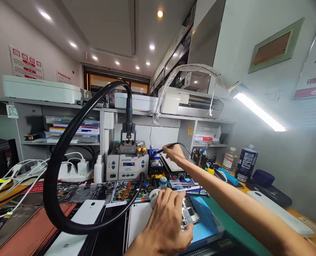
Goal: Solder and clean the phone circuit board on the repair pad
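Observation:
My right hand (175,153) reaches forward, its fingers closed around the handle of a soldering iron (166,147). The iron points left, its front end at a blue soldering iron holder (154,153). Nearer to me, my left hand (167,218) is palm down with curled fingers and the thumb held out to the side. A round white spool (153,196) pokes out beside its outer fingers and appears gripped there; the fingertips are hidden. Just right of this hand lies a phone circuit board (190,212) on a blue pad (206,217), partly covered by the hand.
A hot air station (127,166) stands behind, its thick black hose (50,177) looping across the left foreground. Phones, including a white one (76,224), lie at left. A spray can (245,163) and a clear bottle (229,159) stand at right. A lit lamp (260,112) hangs above.

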The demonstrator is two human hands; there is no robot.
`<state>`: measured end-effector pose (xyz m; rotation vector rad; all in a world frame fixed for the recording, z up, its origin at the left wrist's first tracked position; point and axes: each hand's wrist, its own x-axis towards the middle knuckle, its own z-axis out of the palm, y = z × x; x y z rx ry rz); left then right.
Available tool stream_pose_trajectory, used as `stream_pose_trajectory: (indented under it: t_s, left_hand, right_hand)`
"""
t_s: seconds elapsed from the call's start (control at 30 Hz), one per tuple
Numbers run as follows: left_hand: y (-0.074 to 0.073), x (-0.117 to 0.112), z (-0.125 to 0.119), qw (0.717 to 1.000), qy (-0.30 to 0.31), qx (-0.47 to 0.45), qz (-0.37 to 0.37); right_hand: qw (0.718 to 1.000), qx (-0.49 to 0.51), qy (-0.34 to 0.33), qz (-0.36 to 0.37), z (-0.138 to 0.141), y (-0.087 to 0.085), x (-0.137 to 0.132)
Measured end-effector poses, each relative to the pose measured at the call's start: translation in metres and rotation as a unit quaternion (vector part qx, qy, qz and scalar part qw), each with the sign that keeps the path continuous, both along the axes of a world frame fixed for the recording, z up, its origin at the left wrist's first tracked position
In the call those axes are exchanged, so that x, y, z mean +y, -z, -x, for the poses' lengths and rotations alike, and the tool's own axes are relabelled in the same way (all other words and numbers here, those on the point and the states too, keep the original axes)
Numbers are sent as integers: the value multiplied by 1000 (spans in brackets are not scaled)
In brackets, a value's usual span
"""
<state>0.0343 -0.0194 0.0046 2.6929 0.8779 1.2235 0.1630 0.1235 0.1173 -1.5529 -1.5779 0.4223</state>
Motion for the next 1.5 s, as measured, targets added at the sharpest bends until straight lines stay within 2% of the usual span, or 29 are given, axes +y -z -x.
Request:
stream_pose_trajectory:
  t_s: [0.13, 0.27, 0.37, 0.5, 0.7, 0.83, 1.0, 1.2, 1.3, 1.5]
  left_hand:
    - [0, 0, 0, 1000, 0, -3, 0]
    - [0, 0, 0, 1000, -3, -1, 5]
    - [0, -1, 0, 1000, -10, 1, 8]
    - [0, -1, -1, 1000, -19, 1, 1]
    - [-1, 0, -2, 999, -36, 7, -19]
    - [0, 2, -1, 998, -40, 27, -30]
    - [7, 10, 0, 998, -21, 37, -44]
    - [10, 14, -1, 994, -37, 47, -89]
    - [9, 13, -1, 993, -53, 47, -92]
    - [7, 11, -1, 994, -45, 40, -95]
  right_hand:
    - [982, 189, -6, -4, -53, -14, -38]
    - [936, 351, -18, 10, -102, -11, -66]
    - [897, 436, -41, 58, -124, 4, -75]
    - [853, 502, -86, 116, -136, 30, -83]
    - [812, 534, -165, 167, -142, 59, -95]
    - [808, 527, -202, 171, -144, 72, -106]
    - [817, 522, -193, 152, -141, 80, -114]
    - [822, 514, -182, 166, -137, 82, -118]
    - [821, 509, -185, 179, -136, 82, -121]
    - [825, 500, -183, 189, -134, 81, -121]
